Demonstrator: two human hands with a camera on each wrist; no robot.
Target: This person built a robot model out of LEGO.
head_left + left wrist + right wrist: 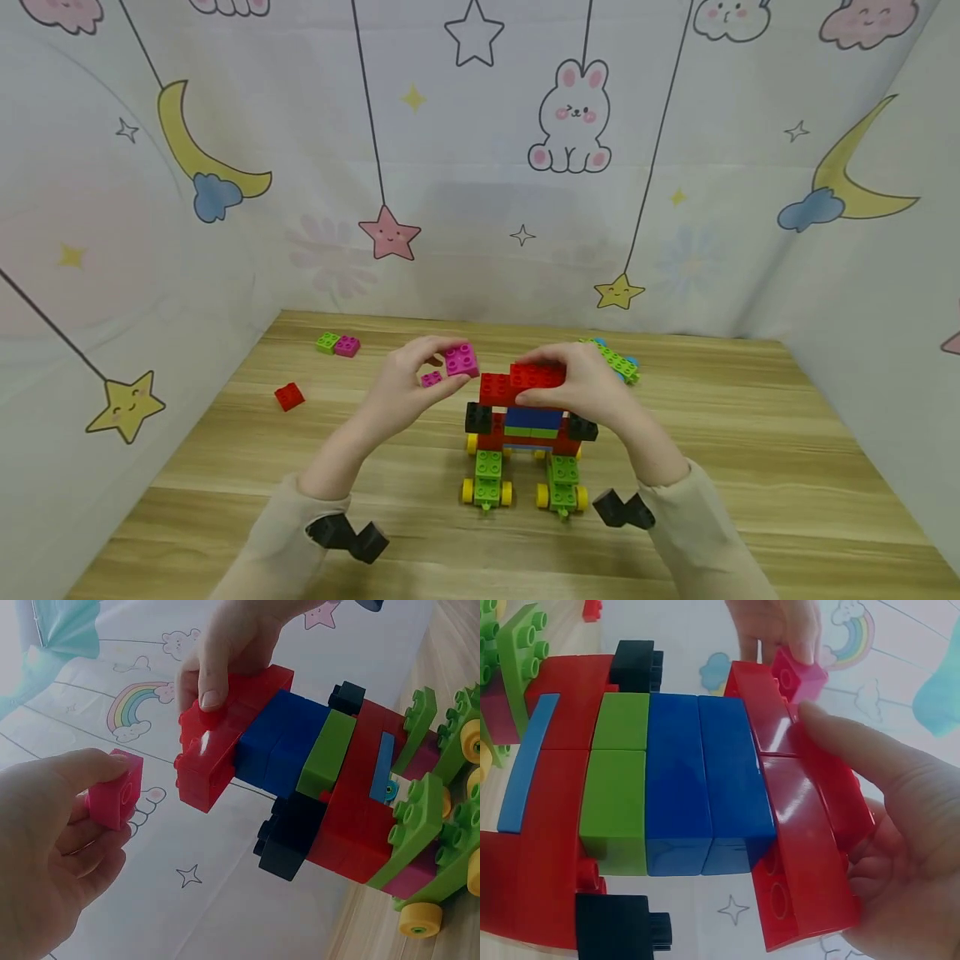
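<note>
My left hand (393,387) pinches a pink brick (461,360) between thumb and fingers, just left of the built model's top. Fingers of my right hand (588,383) grip a red brick (528,377) at the top of that model, thumb on the near side. Under the red layer are blue bricks (682,780), then lime green ones (615,802), then a red section (352,832). Black bricks (292,836) stick out at both sides. Green wheeled bases (488,477) with yellow wheels carry the model on the table. A gap separates the pink brick from the red layer in the left wrist view.
On the wooden table (712,467), a small pink brick (431,379) lies behind my left hand. Farther left are a lime brick (327,342), another pink brick (347,346) and a red brick (288,397). A green piece with blue wheels (617,361) stands behind my right hand.
</note>
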